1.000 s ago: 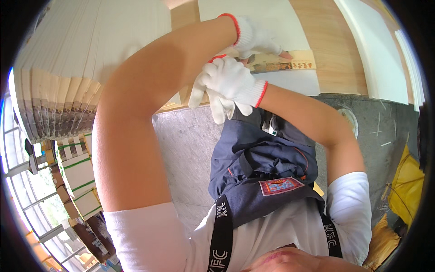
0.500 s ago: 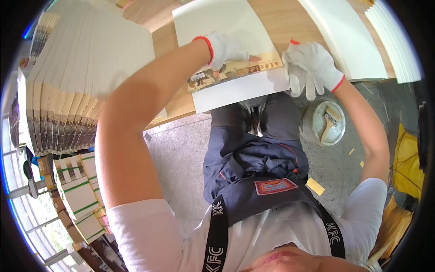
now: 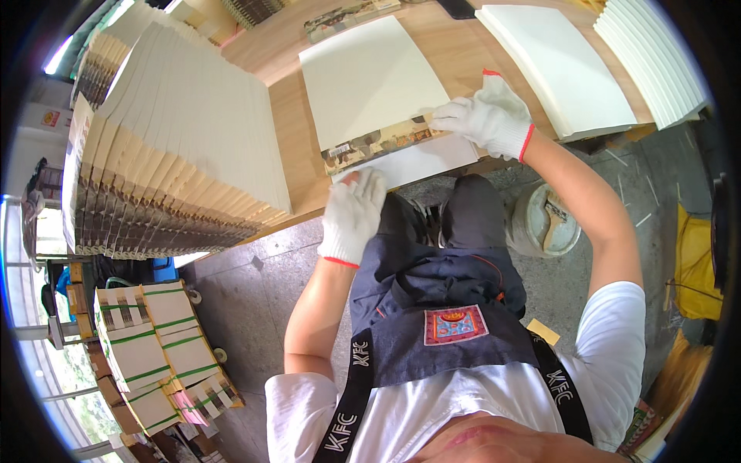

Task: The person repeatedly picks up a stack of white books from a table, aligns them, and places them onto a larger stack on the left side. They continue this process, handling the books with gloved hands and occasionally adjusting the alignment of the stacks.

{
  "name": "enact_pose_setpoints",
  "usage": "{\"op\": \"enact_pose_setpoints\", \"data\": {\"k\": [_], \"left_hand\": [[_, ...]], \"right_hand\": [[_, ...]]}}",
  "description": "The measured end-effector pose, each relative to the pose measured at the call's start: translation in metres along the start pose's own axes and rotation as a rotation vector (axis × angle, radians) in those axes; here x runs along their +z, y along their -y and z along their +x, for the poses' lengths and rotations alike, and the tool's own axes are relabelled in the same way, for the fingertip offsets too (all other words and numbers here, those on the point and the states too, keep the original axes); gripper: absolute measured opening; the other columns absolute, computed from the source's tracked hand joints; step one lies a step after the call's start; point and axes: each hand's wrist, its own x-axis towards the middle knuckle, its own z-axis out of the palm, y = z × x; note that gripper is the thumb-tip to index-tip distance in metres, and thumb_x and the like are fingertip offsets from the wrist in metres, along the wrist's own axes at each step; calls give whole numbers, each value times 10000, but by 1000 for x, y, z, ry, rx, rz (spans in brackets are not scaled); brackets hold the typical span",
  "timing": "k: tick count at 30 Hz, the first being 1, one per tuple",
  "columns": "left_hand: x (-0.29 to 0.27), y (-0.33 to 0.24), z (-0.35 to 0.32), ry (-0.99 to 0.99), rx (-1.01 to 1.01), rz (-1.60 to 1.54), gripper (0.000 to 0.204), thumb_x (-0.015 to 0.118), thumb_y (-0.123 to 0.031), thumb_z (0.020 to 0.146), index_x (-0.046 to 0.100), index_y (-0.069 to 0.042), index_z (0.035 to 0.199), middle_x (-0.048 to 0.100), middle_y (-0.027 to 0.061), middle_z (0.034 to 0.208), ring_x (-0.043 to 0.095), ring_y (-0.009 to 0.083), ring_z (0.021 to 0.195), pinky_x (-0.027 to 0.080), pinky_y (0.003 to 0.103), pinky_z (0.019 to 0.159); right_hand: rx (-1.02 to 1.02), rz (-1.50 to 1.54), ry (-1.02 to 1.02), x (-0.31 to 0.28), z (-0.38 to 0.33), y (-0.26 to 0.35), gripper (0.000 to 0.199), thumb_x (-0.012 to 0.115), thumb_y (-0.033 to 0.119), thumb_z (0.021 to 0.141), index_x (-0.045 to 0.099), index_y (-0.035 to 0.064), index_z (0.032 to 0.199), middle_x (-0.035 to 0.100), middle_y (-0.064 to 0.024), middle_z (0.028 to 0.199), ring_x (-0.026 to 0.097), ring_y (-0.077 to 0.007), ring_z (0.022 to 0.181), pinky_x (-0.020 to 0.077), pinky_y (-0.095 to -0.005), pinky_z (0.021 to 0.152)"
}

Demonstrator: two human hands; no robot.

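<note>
A wide white sheet lies on the wooden table with a printed, brown-patterned strip across its near part. In front of the strip, a white flap reaches the table's front edge. My right hand, in a white knitted glove with red cuff, rests its stretched fingers on the strip's right end. My left hand, gloved alike with a bare fingertip showing, is at the flap's left front corner, its fingers stretched toward it. Neither hand visibly holds anything.
Fanned stacks of white booklets with patterned edges fill the table's left. At the right lie a white paper stack and another fanned one. A pail with a brush stands on the floor. Strapped bundles stand lower left.
My left hand has left the printed strip and come back toward me, to the front left corner. The right hand has moved left onto the strip's end. The view has shifted too.
</note>
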Motion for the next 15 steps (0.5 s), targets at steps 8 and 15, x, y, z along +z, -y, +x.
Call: {"op": "enact_pose_setpoints", "data": {"k": [8, 15], "left_hand": [[15, -3, 60, -70, 111, -85, 177, 493, -105, 973, 484, -28, 1133, 491, 159, 1291, 465, 338, 1285, 415, 574, 1117], [40, -26, 74, -44, 131, -47, 186, 456, -112, 976, 468, 4, 1121, 539, 194, 1238, 564, 386, 1205, 512, 591, 1043]], "right_hand": [[102, 454, 2, 21, -8, -26, 598, 602, -23, 816, 552, 163, 1382, 592, -39, 1359, 571, -265, 1219, 518, -378, 954], [1111, 1044, 88, -38, 61, -48, 665, 544, 530, 964, 524, 38, 1411, 572, -160, 1410, 616, -244, 1207, 517, -410, 966]]}}
